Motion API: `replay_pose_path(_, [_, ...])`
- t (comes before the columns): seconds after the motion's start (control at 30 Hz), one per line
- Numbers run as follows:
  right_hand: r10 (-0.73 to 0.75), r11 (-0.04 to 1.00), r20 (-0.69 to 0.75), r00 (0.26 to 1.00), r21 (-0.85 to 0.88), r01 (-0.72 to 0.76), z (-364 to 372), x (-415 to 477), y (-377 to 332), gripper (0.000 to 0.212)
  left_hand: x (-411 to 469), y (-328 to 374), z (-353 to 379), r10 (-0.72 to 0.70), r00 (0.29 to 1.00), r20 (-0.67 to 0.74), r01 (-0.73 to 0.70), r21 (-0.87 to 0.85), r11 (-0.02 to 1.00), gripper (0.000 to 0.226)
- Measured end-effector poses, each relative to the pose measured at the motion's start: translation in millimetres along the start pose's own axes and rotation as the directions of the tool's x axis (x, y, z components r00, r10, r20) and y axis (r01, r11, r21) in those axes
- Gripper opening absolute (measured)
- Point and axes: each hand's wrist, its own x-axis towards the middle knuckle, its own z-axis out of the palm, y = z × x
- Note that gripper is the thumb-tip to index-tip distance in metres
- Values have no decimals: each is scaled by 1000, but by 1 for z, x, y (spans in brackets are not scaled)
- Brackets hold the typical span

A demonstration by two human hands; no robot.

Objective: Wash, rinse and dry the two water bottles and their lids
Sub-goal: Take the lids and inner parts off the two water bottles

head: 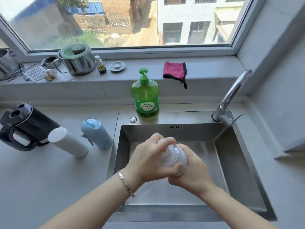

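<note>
While a person's left hand [148, 161] curls over the upper end of a white bottle [173, 154], thumb crossing its front, the right hand [193, 176] wraps the lower body from the right. Both hands grip it tightly above the middle of a steel sink [231, 154]. The bottle leans with its top pointing away from the person, and whether its lid is on cannot be told under the fingers. A metal bracelet [126, 184] circles the left wrist.

A blue bottle [97, 134] stands capped on the grey counter [49, 179] just beside the sink's left rim. A tall white flask [69, 142] stands between it and a black kettle [24, 128] farther left. A green dish-soap pump bottle [145, 98] sits on the sink's back ledge, straight behind the hands.

On the window sill [140, 71] lie a pink cloth [175, 71], a sink plug [117, 66], a small spray bottle [100, 65] and a steel pot [77, 61] with a green lid. The window [132, 22] above looks onto buildings in daylight.

The chrome faucet [234, 91] rises from the sink's right rear corner, its spout high and well apart from the hands. A grey wall runs close along the counter on the right. The counter on the left stretches from the bottles to the near edge.
</note>
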Motion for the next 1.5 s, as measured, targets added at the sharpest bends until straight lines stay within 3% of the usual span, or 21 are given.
replay_pose_path(0.07, [-5, 996, -74, 997, -89, -1, 2, 0, 8, 56, 4, 16, 12, -228, 974, 3, 228, -25, 973, 45])
replay_pose_path(0.17, [-144, 967, -204, 968, -236, 94, 6, 3, 16, 63, 20, 34, 19, -666, 742, 78, 670, -46, 741, 49])
replay_pose_path(0.23, [-195, 956, -165, 967, -254, 149, 4, 3, 19, 66, 24, 31, 16, -688, 701, 186, 687, 81, 722, 54])
replay_pose_path(0.3, [-116, 981, -39, 993, -160, 108, -7, 2, 17, 63, 17, 26, 3, -523, 789, 324, 516, 114, 849, 56])
replay_pose_path(0.37, [-107, 991, 122, 987, -71, 117, -16, 1, 20, 66, 7, 18, -12, -79, 937, 340, 53, 83, 995, 58])
replay_pose_path(0.43, [-200, 973, 198, 960, -79, 219, -18, 0, 19, 70, -5, 7, -10, 247, 919, 307, -294, 117, 949, 47])
replay_pose_path(0.47, [-231, 966, 178, 957, -77, 247, -17, -1, 16, 69, -7, 7, -6, 213, 937, 276, -252, 112, 961, 40])
replay_pose_path(0.53, [-333, 933, 4, 943, -145, 330, -12, 0, 15, 61, 0, 26, -6, -241, 952, 189, 251, -31, 968, 28])
replay_pose_path(0.6, [-419, 877, -83, 904, -294, 380, -7, -1, 20, 64, 7, 27, -4, -681, 661, 315, 748, -205, 631, 33])
replay_pose_path(0.63, [-426, 870, -61, 903, -301, 390, -7, -2, 21, 66, 9, 21, -3, -702, 593, 394, 804, -239, 545, 39])
replay_pose_path(0.67, [-402, 886, -32, 915, -267, 380, -9, -4, 23, 65, 7, 18, -5, -658, 618, 431, 781, -236, 578, 46])
replay_pose_path(0.73, [-312, 931, 60, 948, -180, 318, -16, -6, 22, 61, -10, 10, -16, -380, 775, 505, 501, -125, 856, 72])
replay_pose_path(0.77, [-283, 943, 123, 951, -147, 299, -18, -8, 21, 62, -16, 5, -21, -174, 841, 512, 227, -44, 973, 83])
replay_pose_path(0.83, [-241, 959, 233, 942, -94, 269, -20, -10, 21, 64, -29, -6, -19, 286, 857, 430, -335, 42, 941, 83])
replay_pose_path(0.9, [-190, 969, 309, 932, -96, 230, -20, -11, 16, 62, -36, -13, -15, 254, 882, 397, -283, 14, 959, 71])
replay_pose_path(0.97, [-135, 976, 333, 933, -115, 182, -17, -13, 12, 64, -37, -4, -17, 9, 916, 402, 16, -58, 998, 61])
replay_pose_path(1.1, [-128, 958, 335, 934, -202, 204, -9, -18, 15, 62, -41, 10, -10, -439, 812, 384, 474, 6, 881, 51])
replay_pose_path(1.2, [-115, 965, 333, 936, -186, 185, -8, -20, 18, 65, -50, 4, -13, -211, 854, 476, 209, 58, 976, 82])
replay_pose_path(1.3, [-98, 966, 416, 904, -178, 187, -7, -20, 20, 66, -58, -17, -7, 339, 875, 346, -374, 41, 926, 58])
replay_pose_path(1.4, [-152, 939, 400, 904, -227, 258, -4, -19, 20, 55, -64, -14, -6, 28, 955, 294, -12, -54, 998, 56])
replay_pose_path(1.5, [-164, 907, 272, 948, -335, 253, -3, -16, 30, 54, -74, -20, -6, -411, 878, 245, 461, -202, 864, 56])
